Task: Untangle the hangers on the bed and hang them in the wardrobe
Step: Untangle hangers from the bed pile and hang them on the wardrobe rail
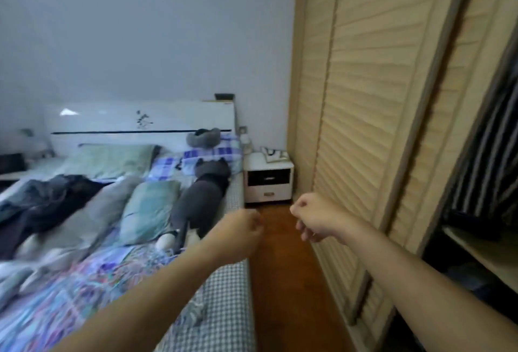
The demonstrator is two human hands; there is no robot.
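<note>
Two bare forearms reach forward over the gap between bed (232,295) and wardrobe (364,99). Left hand (244,225) hangs above the bed's right edge, fingers curled in, nothing visible in them. Right hand (311,217) is over the floor strip (280,281), close to the wardrobe door, fingers curled loosely downward, nothing visible held; view is blurred, so any thin item can't be ruled in. The hands are near each other, not touching.

Hangers: can't make any out on the bed; bedding is too blurred to tell.

Floor strip is reddish-brown wood, narrow, running from the near edge back to a white nightstand (267,180) with a dark drawer front, which sits at the bed's far right corner against the wall. Wardrobe doors are pale wood with horizontal louvre slats; at the far right the wardrobe is open, showing dark striped fabric (485,161) hanging above a pale shelf (482,250).

Bed's right edge has a blue-white checked sheet. Multicoloured patterned quilt (70,295) covers the near left part. Long grey plush toy (201,197) lies along the right edge. Teal pillow (151,208) just left of it, dark clothes (44,206) at the left side. Glossy white headboard (140,121) with a black line.
</note>
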